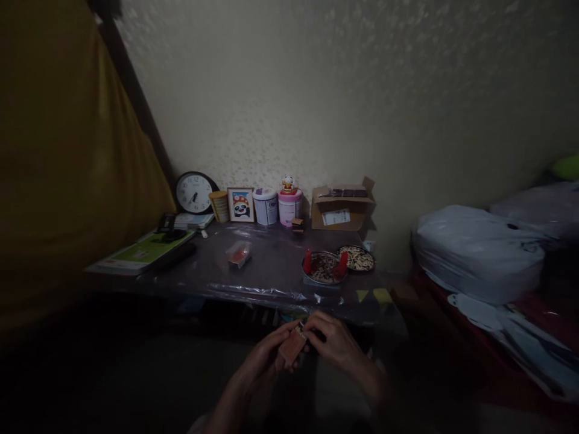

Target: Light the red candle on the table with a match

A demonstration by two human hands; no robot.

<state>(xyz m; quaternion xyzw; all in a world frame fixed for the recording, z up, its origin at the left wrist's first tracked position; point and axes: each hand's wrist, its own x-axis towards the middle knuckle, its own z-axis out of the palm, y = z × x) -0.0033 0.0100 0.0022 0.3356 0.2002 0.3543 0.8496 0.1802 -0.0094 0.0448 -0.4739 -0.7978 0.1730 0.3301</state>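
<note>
"Looking down at the two hands, what do you see between them?"

"A small box (293, 346), oblong and flat-faced, dull orange-pink, with slim pale sticks (302, 331) showing at its upper end. It is held tilted in front of the table's near edge"

"How is it held?"

"The left hand (265, 355) is wrapped about it, thumb along one side, fingers curled beneath. The right hand (337, 340) has bent fingers, with the tips meeting the end where the sticks show; whether they pinch one, I cannot tell"

"And the table (266, 277)?"

"Dark, under clear plastic sheeting, creased and glossy along the front edge. A round, shallow dish (312, 279) with a shiny rim holds a speckled jumble, and two smooth red candles (307, 261) stand at its sides. Just behind, to the right, is a heap of thin, straight pale sticklets (356, 258) in another round dish"

"Anything else with a texture?"

"A packet (239, 255) in crinkled, see-through film lies on the left half. At the back sit a cardboard carton (339, 205) with raised flaps and two cylindrical tubs (265, 208). Off to the right bulges a wrinkled white plastic bag (479, 253)"
</note>
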